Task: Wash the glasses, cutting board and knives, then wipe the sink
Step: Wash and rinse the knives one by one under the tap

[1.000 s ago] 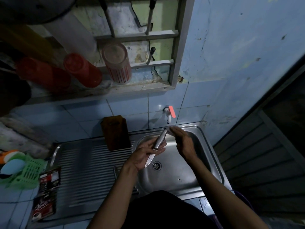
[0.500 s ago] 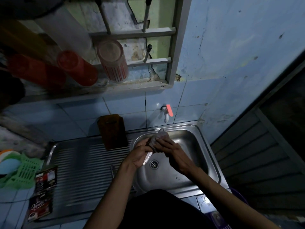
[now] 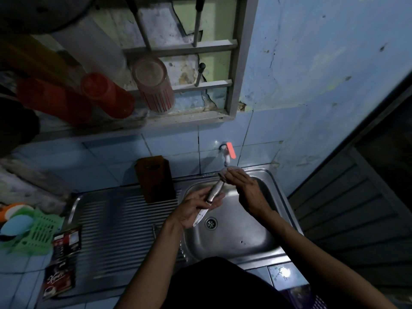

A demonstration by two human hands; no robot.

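Your left hand (image 3: 196, 208) cradles the knife (image 3: 208, 202) over the sink (image 3: 276, 224); your right hand (image 3: 243, 186) grips a sponge (image 3: 229, 170) at its handle. Wet steel could slip blade-first.

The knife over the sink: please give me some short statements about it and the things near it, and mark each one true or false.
1. The knife lies across the left hand, above the sink basin. True.
2. The knife's blade points toward the tap. False: the metal handle points toward the tap, and the blade points toward the person.
3. The right hand holds a sponge or cloth at the end of the handle. True.
4. The wooden cutting board lies flat in the basin. False: it stands upright on the draining board, against the tiled wall.
5. The tap has an orange lever. True.
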